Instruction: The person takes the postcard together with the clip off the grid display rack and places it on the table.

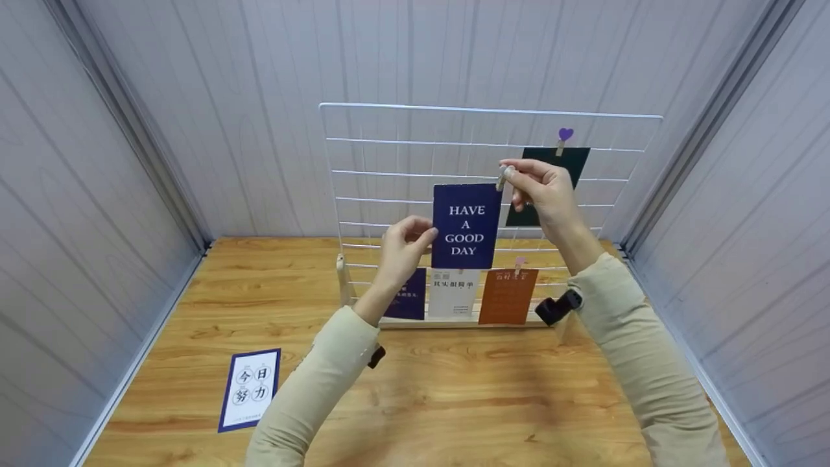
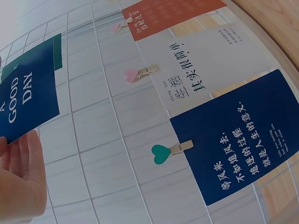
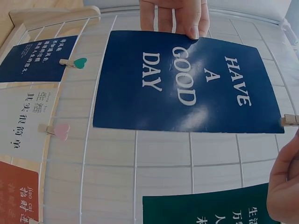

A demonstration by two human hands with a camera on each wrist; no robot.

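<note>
Holding a navy card mid-frame in the head view, in front of a white wire grid.
Pinches the card's left edge with the left hand; pinches a small wooden clip at the card's upper right corner with the right hand. Seems light, thin and fairly stiff, though probably easy to crease and a little slippery on the glossy face; best taken by opposite edges, without bending, with a gentle squeeze.
</note>
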